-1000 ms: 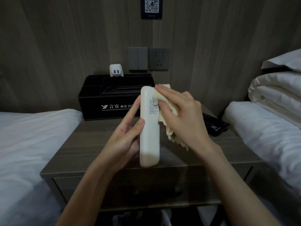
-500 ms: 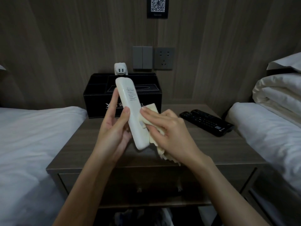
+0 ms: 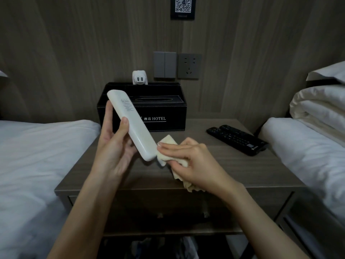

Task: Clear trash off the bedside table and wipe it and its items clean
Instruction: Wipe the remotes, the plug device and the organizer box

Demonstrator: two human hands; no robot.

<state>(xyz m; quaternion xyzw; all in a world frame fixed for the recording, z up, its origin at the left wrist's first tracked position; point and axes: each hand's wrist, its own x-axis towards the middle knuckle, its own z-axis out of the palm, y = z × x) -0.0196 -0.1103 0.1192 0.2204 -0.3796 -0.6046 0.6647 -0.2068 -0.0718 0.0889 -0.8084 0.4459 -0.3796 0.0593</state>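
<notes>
Head view: white remote (image 3: pixel 130 126) was gripped in the left hand (image 3: pixel 113 152), held tilted above the bedside table (image 3: pixel 237 172), presumably so its back was exposed for wiping. Cloth (image 3: pixel 168 143) was pinched in the right hand (image 3: pixel 196 161), pressed against the remote's near end.

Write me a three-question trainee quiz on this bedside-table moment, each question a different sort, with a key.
1. True or false: the left grip holds the white remote tilted, its top end leaning left.
2. The cloth in the right grip touches the white remote at: A) its lower end; B) its upper end; C) nowhere.
3. Fill in: the black remotes lie on the bedside table to the ___ of the black tissue box.
Key: 1 true; 2 A; 3 right.
</notes>
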